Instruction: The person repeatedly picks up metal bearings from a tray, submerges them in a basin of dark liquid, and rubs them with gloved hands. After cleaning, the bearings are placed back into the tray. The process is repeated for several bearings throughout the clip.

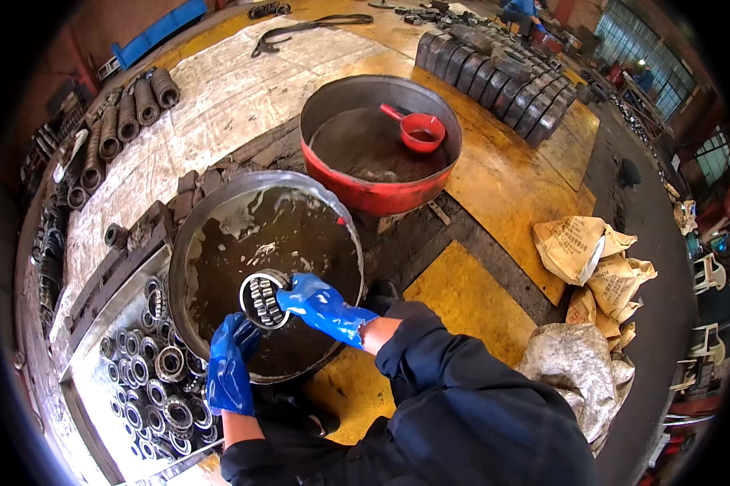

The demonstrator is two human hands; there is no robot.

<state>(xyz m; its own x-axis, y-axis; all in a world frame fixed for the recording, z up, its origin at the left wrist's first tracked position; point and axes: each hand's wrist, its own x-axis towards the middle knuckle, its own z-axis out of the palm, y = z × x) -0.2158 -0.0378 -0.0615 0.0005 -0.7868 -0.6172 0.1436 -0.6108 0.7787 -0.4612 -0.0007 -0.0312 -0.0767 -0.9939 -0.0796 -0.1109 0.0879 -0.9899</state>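
A metal roller bearing (pixel 264 300), with rows of shiny rollers showing inside its ring, is held over a round metal basin (pixel 352 243) of murky brown liquid. My right hand (pixel 326 308), in a blue rubber glove, grips the bearing's right side. Also gloved in blue, my left hand (pixel 233 360) has its fingers curled at the lower left edge of the ring; the fingertips are partly hidden. Pale streaks of foam float on the liquid. Beside the basin, at the left, a shiny metal tray (pixel 89 364) bears many bearings (pixel 170 364) piled together.
A red basin (pixel 373 194) of liquid with a red dipper (pixel 422 132) stands beyond. Paper sacks (pixel 572 247) and a dirty pale sack (pixel 567 364) sit at the right. Coil springs (pixel 128 118) line the far left; dark metal blocks (pixel 495 81) stand in rows behind. Another person (pixel 523 10) is far back.
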